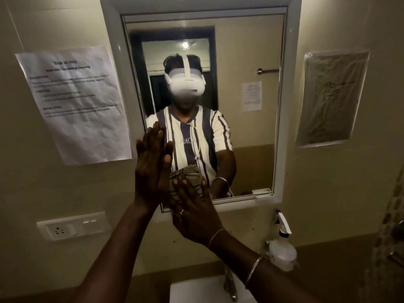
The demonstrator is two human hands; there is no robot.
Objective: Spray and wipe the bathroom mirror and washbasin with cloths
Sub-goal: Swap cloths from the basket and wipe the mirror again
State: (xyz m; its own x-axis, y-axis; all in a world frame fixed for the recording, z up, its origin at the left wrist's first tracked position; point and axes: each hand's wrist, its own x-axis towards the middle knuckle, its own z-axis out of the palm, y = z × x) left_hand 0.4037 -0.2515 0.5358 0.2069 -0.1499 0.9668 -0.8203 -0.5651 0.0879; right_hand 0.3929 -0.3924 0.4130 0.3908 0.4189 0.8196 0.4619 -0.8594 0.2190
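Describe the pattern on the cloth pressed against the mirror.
The cloth is olive-grey with dark checks; head view.

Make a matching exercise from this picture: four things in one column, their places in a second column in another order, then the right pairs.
1. grey checked cloth
2. translucent white plastic spray bottle
3. white printed paper sheet
4. white plastic socket panel

A. low on the wall, at the left
B. pressed on the white-framed mirror by the right hand
C. higher on the wall, left of the mirror
D. below the mirror's lower right corner

Pairs: 1-B, 2-D, 3-C, 4-A.
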